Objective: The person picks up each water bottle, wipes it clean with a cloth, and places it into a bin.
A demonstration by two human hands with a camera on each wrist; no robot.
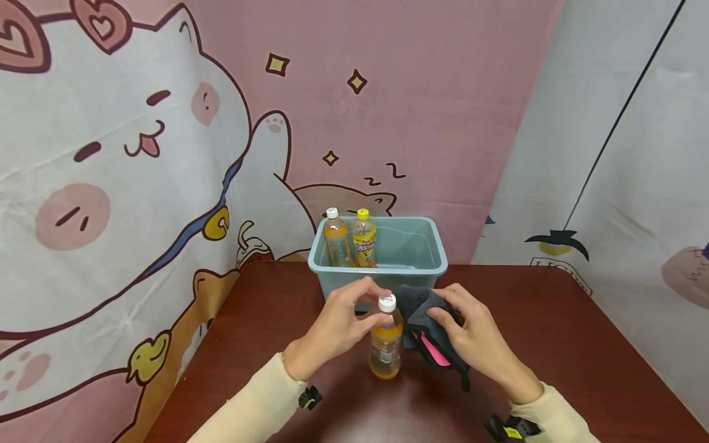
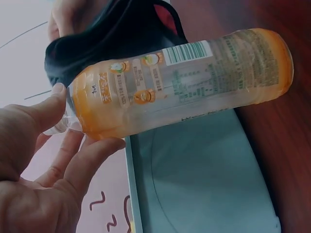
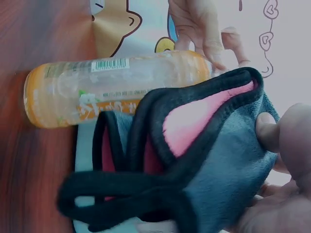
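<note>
My left hand (image 1: 338, 323) pinches a clear plastic bottle (image 1: 386, 351) with an orange label around its neck, just under the white cap (image 1: 387, 302). The bottle is upright in front of the bin; whether its base touches the table I cannot tell. My right hand (image 1: 480, 338) grips a folded dark grey cloth (image 1: 423, 311) between thumb and fingers. Black trim, a black loop (image 3: 112, 187) and a pink inner side (image 3: 199, 119) show on the cloth. It lies against or very close to the bottle's upper right side.
Behind the hands stands a blue-green plastic bin (image 1: 378, 278). At its left are two bottles, one white-capped (image 1: 339, 243) and one yellow-capped (image 1: 364, 243). All this is on a dark red-brown table (image 1: 266, 314), with a cartoon-printed cloth backdrop (image 1: 432, 123) behind.
</note>
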